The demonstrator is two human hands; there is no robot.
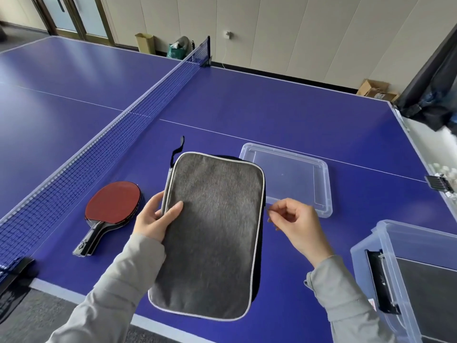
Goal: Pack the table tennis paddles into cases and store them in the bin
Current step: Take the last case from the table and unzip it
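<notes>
A grey rectangular paddle case [210, 233] with light piping is held above the blue table. My left hand [154, 219] grips its left edge, thumb on top. My right hand [294, 219] pinches something small at the case's right edge, apparently the zipper pull. A black strap [176, 151] trails from the case's far corner. Two stacked paddles [111, 209], the top one with red rubber, lie on the table to the left, handles pointing toward me. A clear plastic bin [405, 280] stands at the lower right with a dark case [425, 288] inside.
The bin's clear lid [291, 179] lies flat on the table just beyond the case. The net [103, 144] runs along the left. White balls in a holder [445, 174] sit at the table's right edge. Dark fabric [435, 90] hangs at the far right.
</notes>
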